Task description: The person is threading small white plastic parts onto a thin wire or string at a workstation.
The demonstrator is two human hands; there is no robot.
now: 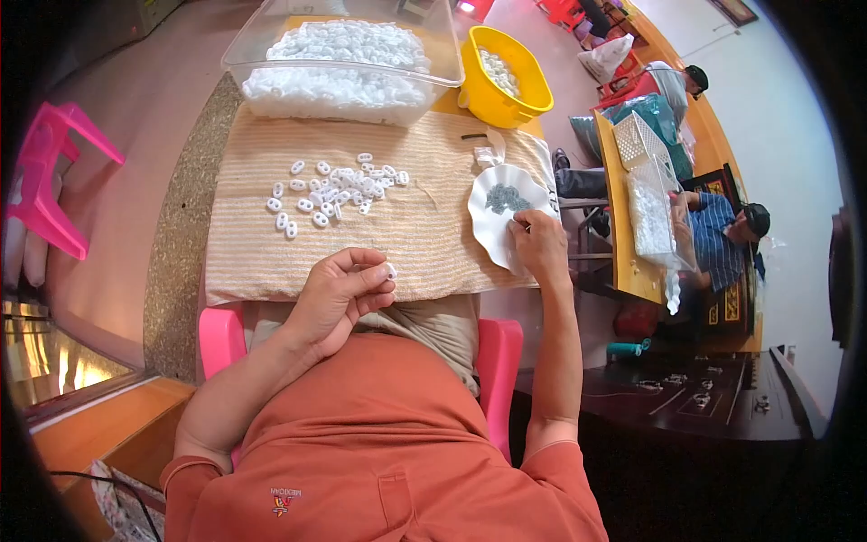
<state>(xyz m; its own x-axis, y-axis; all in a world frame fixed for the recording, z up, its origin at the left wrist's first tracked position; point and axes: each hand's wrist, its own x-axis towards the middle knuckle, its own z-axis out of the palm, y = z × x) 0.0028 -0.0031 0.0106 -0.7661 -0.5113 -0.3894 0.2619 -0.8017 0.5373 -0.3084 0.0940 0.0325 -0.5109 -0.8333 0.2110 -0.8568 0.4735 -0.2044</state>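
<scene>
My left hand (339, 294) is closed near the front edge of the striped towel (257, 244). Its thumb and forefinger pinch a small white plastic piece (392, 271). To the right, my right hand (544, 246) reaches over the rim of a white scalloped dish (485, 217), fingertips pinched together beside a heap of tiny grey parts (506, 198). Whatever those fingertips hold is too small or hidden to make out. Farther back on the towel lies a loose spread of white oval two-hole plastic pieces (339, 191).
A clear bin (433, 68) full of white pieces stands at the back, beside a yellow basin (540, 95). A pink stool (54, 181) is at far left. Two other people sit at the right, one in a blue shirt (722, 237) by a side table (623, 257).
</scene>
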